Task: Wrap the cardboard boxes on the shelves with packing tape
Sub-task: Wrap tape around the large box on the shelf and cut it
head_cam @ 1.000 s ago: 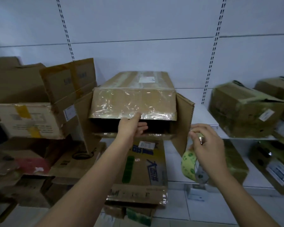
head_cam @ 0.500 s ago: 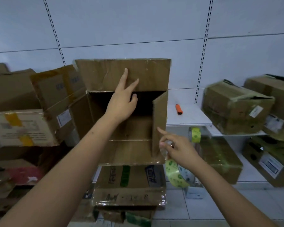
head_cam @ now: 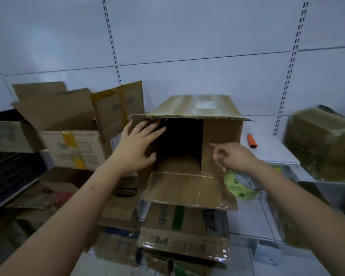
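A pale grey panelled wall with slotted metal uprights backs a white shelf, and pale floor tiles show below. On the shelf edge, at centre, lies a brown corrugated cardboard box on its side, its open mouth facing the camera. Its top flap juts forward, showing a fluted edge; the bottom flap hangs out flat, glossy with old clear tape; the right flap is folded partly across the dark opening. The left hand lies with straight, spread fingers flat against the box's left flap and grips nothing. The right hand has its fingers curled round a roll of pale green printed packing tape that hangs beneath it, just beside the box's lower right corner, while its index finger points out and touches the right flap. A small orange cutter rests on the shelf right of the box. Further right sits a blurred box wrapped in shiny film. Worn, flattened cartons crowd the left, and printed cartons are stacked beneath.
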Motion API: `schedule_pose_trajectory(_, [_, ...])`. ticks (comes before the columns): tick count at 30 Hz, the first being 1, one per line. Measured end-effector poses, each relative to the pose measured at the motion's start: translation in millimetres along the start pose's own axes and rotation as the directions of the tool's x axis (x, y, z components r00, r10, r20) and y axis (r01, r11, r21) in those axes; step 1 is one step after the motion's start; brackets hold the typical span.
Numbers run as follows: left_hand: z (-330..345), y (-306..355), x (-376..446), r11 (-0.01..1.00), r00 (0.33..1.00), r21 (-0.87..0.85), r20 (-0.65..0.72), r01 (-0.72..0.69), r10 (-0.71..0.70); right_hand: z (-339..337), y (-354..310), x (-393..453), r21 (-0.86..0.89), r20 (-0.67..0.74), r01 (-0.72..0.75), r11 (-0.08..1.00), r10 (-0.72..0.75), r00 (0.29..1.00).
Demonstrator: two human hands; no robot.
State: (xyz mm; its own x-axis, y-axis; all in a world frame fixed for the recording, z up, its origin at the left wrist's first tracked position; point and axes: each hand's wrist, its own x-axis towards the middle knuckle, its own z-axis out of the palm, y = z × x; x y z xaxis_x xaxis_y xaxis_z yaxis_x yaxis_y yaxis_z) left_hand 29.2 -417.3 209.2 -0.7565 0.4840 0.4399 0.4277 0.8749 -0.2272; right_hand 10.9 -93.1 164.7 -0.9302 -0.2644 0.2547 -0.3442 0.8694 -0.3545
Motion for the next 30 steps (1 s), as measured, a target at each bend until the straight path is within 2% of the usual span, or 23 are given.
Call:
schedule_pose_trajectory(3, [-9, -20, -8, 0.996, 0.960, 0.088, 0.277, 0.023, -0.046, -2, 2, 6, -0.124, 0.010, -0.051, 0.991, 0.052, 0.999])
schedule_pose_trajectory(4, [-13, -23, -7, 0.992, 0.944, 0.125, 0.325, 0.014, -0.054, -3, 1, 7, -0.149, 0.018, -0.062, 0.987, 0.065, 0.998])
schedule_pose_trajectory(7, [-19, -27, 4, 0.977, 0.956, 0.196, 0.293, -0.084, 0.023, -6, -3, 9, -0.179, 0.029, -0.049, 0.983, 0.055, 0.998])
schedule_pose_trajectory(9, [-21, -25, 13, 0.972, 0.959, 0.183, 0.268, -0.146, 0.094, -6, -6, 7, -0.169, 0.033, -0.025, 0.985, 0.031, 0.999])
schedule_pose_trajectory(12, [-26, -13, 20, 0.961, 0.911, 0.147, 0.379, -0.233, 0.162, -6, -4, 4, -0.195, 0.063, -0.034, 0.980, 0.047, 0.997])
schedule_pose_trajectory(14, [-25, -3, 23, 0.922, 0.876, 0.226, 0.443, -0.315, 0.191, -6, -2, 2, -0.234, 0.075, -0.051, 0.971, 0.070, 0.995])
schedule_pose_trajectory(17, [-11, 4, 30, 0.837, 0.890, 0.349, 0.336, -0.421, 0.307, -9, -5, -2, -0.243, 0.053, -0.051, 0.969, 0.065, 0.996])
schedule_pose_trajectory(20, [14, 0, 32, 0.826, 0.918, 0.401, 0.139, -0.395, 0.372, -12, -9, -15, -0.203, 0.017, -0.025, 0.979, 0.029, 0.999])
schedule_pose_trajectory(23, [45, 2, 26, 0.874, 0.930, 0.325, 0.060, -0.362, 0.363, -18, -11, -42, -0.123, -0.023, 0.079, 0.989, -0.082, 0.996])
schedule_pose_trajectory(25, [62, 8, 23, 0.895, 0.925, 0.238, 0.068, -0.378, 0.373, -27, -15, -66, -0.106, -0.128, 0.170, 0.980, -0.183, 0.975])
schedule_pose_trajectory(26, [69, 10, 21, 0.901, 0.915, 0.169, 0.120, -0.400, 0.384, -34, -19, -78, -0.113, -0.204, 0.215, 0.970, -0.234, 0.950])
schedule_pose_trajectory(28, [80, 15, 19, 0.906, 0.863, 0.012, 0.309, -0.424, 0.400, -50, -33, -98, -0.126, -0.356, 0.287, 0.950, -0.313, 0.880])
schedule_pose_trajectory(30, [90, 19, 19, 0.911, 0.829, -0.069, 0.392, -0.406, 0.399, -66, -44, -105, -0.092, -0.452, 0.319, 0.943, -0.325, 0.831])
